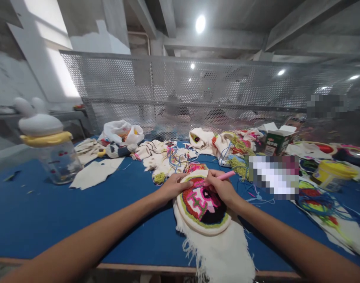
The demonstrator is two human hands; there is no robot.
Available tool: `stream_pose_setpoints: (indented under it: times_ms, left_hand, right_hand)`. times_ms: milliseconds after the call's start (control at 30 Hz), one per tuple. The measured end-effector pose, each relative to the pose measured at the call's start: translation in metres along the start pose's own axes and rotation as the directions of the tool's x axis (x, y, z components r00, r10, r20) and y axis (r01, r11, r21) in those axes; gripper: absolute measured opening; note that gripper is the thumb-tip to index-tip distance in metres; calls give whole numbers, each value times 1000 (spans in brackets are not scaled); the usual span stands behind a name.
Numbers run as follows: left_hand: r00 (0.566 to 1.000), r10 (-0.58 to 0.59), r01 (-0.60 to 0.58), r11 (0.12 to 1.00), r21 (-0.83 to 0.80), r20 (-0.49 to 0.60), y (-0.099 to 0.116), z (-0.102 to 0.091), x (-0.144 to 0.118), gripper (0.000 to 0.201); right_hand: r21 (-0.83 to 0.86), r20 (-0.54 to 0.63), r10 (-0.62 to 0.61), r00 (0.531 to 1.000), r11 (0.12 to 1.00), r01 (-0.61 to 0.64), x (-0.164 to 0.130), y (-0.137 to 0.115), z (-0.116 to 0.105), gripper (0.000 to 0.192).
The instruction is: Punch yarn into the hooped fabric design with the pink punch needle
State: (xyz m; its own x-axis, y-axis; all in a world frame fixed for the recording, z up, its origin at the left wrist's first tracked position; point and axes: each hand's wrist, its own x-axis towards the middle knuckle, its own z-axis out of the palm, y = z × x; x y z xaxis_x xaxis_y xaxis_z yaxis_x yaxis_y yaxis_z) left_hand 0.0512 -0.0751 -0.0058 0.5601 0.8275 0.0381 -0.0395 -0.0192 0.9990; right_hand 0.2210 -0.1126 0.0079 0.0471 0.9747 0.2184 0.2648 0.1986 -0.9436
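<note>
A round embroidery hoop (204,227) lies on the blue table (50,220), stretched over white fringed cloth (224,255). Inside it is a tufted design in pink, red, black and green. My left hand (175,185) grips the hoop's far left rim. My right hand (222,188) holds a pink punch needle (224,176) like a pen, its tip down on the upper part of the design.
A clear jar (57,159) with a white and yellow rabbit-shaped lid stands at the left. Piles of cloth and coloured yarn (168,155) lie behind the hoop. A green and white carton (276,141), a yellow tub (333,173) and more embroidered pieces (327,208) sit at the right. A perforated metal screen (197,90) closes the table's far side.
</note>
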Motion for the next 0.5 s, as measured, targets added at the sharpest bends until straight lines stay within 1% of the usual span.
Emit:
stream_pose_setpoints:
  times_ms: [167,300,500]
  left_hand:
    - [1000,13,-13,1000,-6,-23,-1,0,0,40]
    - [1000,20,-20,1000,-17,-21,-2,0,0,37]
    - [1000,20,-20,1000,-14,-11,-3,1,0,38]
  right_hand:
    - [45,-21,31,999,999,-30,-1,1,-1,32]
    - [80,-45,46,998,996,-43,-1,1,-1,35]
    - [130,-44,60,997,990,-54,0,3,-3,36]
